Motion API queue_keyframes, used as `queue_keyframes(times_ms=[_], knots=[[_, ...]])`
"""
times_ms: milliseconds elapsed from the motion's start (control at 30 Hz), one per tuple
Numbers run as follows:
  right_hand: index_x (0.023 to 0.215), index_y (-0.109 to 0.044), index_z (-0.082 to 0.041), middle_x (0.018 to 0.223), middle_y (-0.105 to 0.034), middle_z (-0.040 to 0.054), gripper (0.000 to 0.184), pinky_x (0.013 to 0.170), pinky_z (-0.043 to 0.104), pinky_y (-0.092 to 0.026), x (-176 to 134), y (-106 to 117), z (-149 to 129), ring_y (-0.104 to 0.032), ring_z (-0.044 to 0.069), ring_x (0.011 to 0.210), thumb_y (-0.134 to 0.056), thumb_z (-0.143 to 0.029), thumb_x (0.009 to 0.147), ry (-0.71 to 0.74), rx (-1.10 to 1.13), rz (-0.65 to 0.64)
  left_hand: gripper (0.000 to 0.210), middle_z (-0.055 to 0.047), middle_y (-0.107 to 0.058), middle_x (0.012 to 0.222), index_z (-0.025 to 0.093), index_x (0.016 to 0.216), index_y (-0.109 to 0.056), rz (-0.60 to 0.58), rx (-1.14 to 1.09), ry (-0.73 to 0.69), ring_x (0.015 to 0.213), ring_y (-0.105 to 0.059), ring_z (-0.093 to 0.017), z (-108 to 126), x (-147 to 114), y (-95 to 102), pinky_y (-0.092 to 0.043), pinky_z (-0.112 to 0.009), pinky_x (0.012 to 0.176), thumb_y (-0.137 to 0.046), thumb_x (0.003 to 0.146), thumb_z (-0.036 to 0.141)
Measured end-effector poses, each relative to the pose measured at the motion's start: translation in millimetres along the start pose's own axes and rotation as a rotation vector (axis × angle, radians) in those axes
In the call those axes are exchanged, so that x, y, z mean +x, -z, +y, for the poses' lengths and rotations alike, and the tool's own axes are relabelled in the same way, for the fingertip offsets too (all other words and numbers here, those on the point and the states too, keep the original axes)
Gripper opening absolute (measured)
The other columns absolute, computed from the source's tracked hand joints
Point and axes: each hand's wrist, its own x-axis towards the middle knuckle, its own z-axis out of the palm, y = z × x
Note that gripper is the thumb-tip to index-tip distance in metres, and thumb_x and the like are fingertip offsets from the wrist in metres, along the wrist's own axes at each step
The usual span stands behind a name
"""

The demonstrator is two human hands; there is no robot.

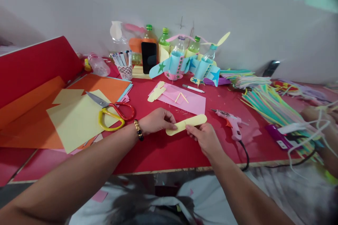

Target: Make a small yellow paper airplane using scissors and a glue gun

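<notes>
My left hand (160, 121) pinches the left end of a pale yellow paper strip (195, 120) with rounded ends. With thumb and fingers closed, my right hand (202, 134) grips the same strip near its middle and right part. A small mark shows at the strip's centre. Beyond my hands, a pink paper sheet (196, 104) carries another yellow paper cutout (157, 92) and two thin sticks (182, 96). A pink-and-white glue gun (232, 122) lies to the right of my right hand. Scissors (112, 110) with red and yellow handles rest left of my left hand.
Blue paper-wrapped bottle planes (177, 64) stand at the back beside a phone (149, 58) and a cup of pens (123, 66). Orange sheets (29, 132) cover the left. Pipe cleaners (266, 105), a purple power strip (281, 137) and cables lie right, near another person's arm (326, 144).
</notes>
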Motion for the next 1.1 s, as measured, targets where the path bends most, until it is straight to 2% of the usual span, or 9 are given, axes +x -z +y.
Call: queue_keyframes(times_ms=[100,167,233,300,367,433,533,733,1100], knots=[[0.094,-0.064,-0.017,0.074,-0.065,0.0034,0.03,0.055,0.025,-0.042,-1,13,-3,-0.055,0.014,0.061,-0.067,-0.04,0.076,0.086,-0.074,-0.022,0.018,0.001,-0.063,0.061,0.013,0.068,-0.067,-0.021,0.046,0.065,0.056,-0.053,-0.01,1,-2,4.2,-0.041,-0.019,0.055,-0.073,0.061,0.028],[0.11,-0.057,-0.019,0.091,-0.066,0.0065,0.037,0.066,0.029,-0.048,-3,21,-7,-0.06,0.019,0.077,-0.065,-0.036,0.078,0.205,-0.133,0.02,0.017,0.0,-0.064,0.062,0.013,0.068,-0.067,-0.038,0.072,0.093,0.057,-0.055,-0.011,0,-2,6.1,-0.042,-0.02,0.056,-0.073,0.06,0.027],[0.115,-0.055,-0.02,0.107,-0.063,0.0098,0.037,0.081,0.037,-0.049,-7,26,-11,-0.059,0.024,0.096,-0.062,-0.032,0.08,0.404,-0.277,0.093,0.016,0.0,-0.065,0.062,0.014,0.068,-0.067,-0.045,0.109,0.102,0.058,-0.056,-0.011,-1,-2,7.1,-0.042,-0.02,0.056,-0.073,0.059,0.026],[0.114,-0.059,-0.021,0.115,-0.06,0.0107,0.033,0.092,0.044,-0.044,-13,28,-14,-0.055,0.027,0.107,-0.061,-0.026,0.081,0.637,-0.473,0.115,0.016,0.001,-0.064,0.061,0.014,0.069,-0.067,-0.046,0.163,0.097,0.057,-0.056,-0.011,-2,-1,7.6,-0.04,-0.019,0.054,-0.072,0.059,0.025],[0.111,-0.062,-0.022,0.116,-0.061,0.0095,0.03,0.096,0.046,-0.041,-19,26,-15,-0.052,0.027,0.11,-0.06,-0.019,0.082,0.825,-0.635,0.029,0.017,0.002,-0.063,0.059,0.015,0.072,-0.066,-0.054,0.214,0.096,0.056,-0.056,-0.012,-3,0,7.9,-0.038,-0.019,0.052,-0.071,0.059,0.025],[0.111,-0.063,-0.023,0.116,-0.062,0.008,0.03,0.096,0.046,-0.041,-24,23,-14,-0.051,0.027,0.111,-0.057,-0.015,0.083,0.922,-0.736,-0.095,0.02,0.003,-0.061,0.056,0.016,0.075,-0.064,-0.067,0.246,0.103,0.053,-0.056,-0.012,-4,0,8.3,-0.036,-0.019,0.049,-0.071,0.059,0.025],[0.113,-0.063,-0.02,0.117,-0.064,0.007,0.03,0.095,0.045,-0.041,-26,17,-10,-0.048,0.026,0.113,-0.053,-0.012,0.086,0.942,-0.857,-0.236,0.024,0.004,-0.06,0.054,0.017,0.078,-0.06,-0.081,0.271,0.112,0.051,-0.056,-0.013,-5,0,8.9,-0.033,-0.019,0.046,-0.071,0.058,0.024],[0.121,-0.059,-0.016,0.122,-0.062,0.0085,0.032,0.092,0.044,-0.04,-20,10,0,-0.047,0.026,0.111,-0.046,-0.018,0.092,0.897,-1.033,-0.387,0.026,0.004,-0.06,0.056,0.018,0.079,-0.056,-0.109,0.334,0.123,0.052,-0.055,-0.013,-3,-1,9.7,-0.033,-0.02,0.046,-0.07,0.058,0.022],[0.123,-0.059,-0.017,0.127,-0.06,0.0096,0.034,0.088,0.044,-0.042,-21,6,-1,-0.05,0.026,0.107,-0.047,-0.024,0.091,0.872,-1.11,-0.4,0.023,0.004,-0.06,0.059,0.019,0.074,-0.057,-0.03,0.554,0.074,0.053,-0.053,-0.012,-2,-5,13.4,-0.03,-0.021,0.051,-0.073,0.059,0.025]])
